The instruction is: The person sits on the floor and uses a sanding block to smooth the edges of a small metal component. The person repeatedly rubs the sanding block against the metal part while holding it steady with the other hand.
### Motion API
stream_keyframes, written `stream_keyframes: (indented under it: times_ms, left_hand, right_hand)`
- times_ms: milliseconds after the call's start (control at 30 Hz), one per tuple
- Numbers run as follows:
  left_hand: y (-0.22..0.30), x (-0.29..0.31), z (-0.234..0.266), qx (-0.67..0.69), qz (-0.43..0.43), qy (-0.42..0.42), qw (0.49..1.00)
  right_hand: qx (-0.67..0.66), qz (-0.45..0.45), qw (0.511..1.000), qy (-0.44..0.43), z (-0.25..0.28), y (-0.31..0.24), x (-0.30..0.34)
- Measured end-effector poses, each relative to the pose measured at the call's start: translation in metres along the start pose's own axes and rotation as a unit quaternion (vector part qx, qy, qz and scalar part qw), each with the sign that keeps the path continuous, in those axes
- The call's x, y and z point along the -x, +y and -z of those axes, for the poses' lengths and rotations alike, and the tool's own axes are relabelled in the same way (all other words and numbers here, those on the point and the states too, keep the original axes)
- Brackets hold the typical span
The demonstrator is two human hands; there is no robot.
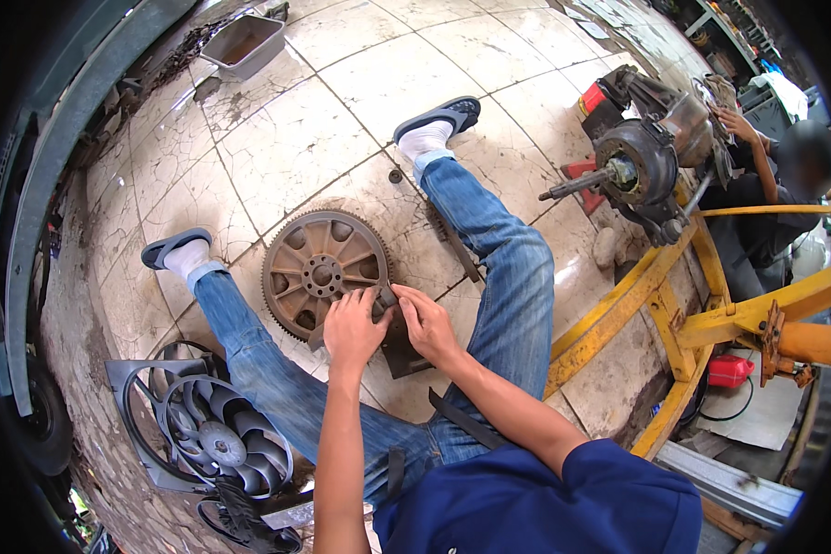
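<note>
Left hand [354, 325] and right hand [425, 323] half-curl by a dark piece [385, 297] — hold unclear. Wheel [326, 294] lies flat, likely for steadiness

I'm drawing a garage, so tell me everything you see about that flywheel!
The flywheel looks like worn brownish metal: a round disc with rim teeth, spokes between openings, and a hub with holes. It lies flat on the tiled floor between the person's legs. The left hand overlaps its near edge; touching is unclear.
</note>
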State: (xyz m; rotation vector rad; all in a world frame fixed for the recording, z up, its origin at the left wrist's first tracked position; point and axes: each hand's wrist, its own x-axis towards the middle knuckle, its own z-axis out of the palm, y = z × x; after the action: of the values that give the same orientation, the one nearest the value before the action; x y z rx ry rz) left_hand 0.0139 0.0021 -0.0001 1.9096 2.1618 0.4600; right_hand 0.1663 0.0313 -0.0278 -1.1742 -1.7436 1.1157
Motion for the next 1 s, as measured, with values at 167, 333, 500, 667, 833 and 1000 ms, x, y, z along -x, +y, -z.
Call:
stream_keyframes:
  times_ms: [167, 333, 500, 667, 833, 1000]
  left_hand:
    - [-0.001, 0.003, -0.002, 0.005, -0.012, 0.035, 0.999]
    - [-0.001, 0.003, -0.003, 0.007, -0.015, 0.036, 0.999]
    - [-0.003, 0.002, 0.000, 0.011, -0.018, 0.039, 0.999]
    - [0.000, 0.002, 0.000, 0.011, -0.017, 0.027, 0.999]
    - [-0.004, 0.004, -0.003, 0.004, -0.020, 0.020, 1.000]
    - [-0.004, 0.001, 0.001, 0.007, -0.014, 0.028, 0.999]
  right_hand:
    - [-0.041, -0.097, 0.994, -0.035, -0.001, -0.004, 0.004]
    - [-0.027, -0.028, 0.999, -0.010, -0.001, -0.004, 0.007]
    - [-0.009, 0.009, 1.000, -0.011, -0.001, -0.012, 0.002]
    - [-0.003, 0.000, 1.000, -0.022, -0.001, -0.006, 0.002]
    - [-0.011, 0.024, 1.000, -0.016, 0.000, -0.023, 0.001]
    - [0.004, 0.013, 1.000, -0.023, -0.007, -0.005, -0.001]
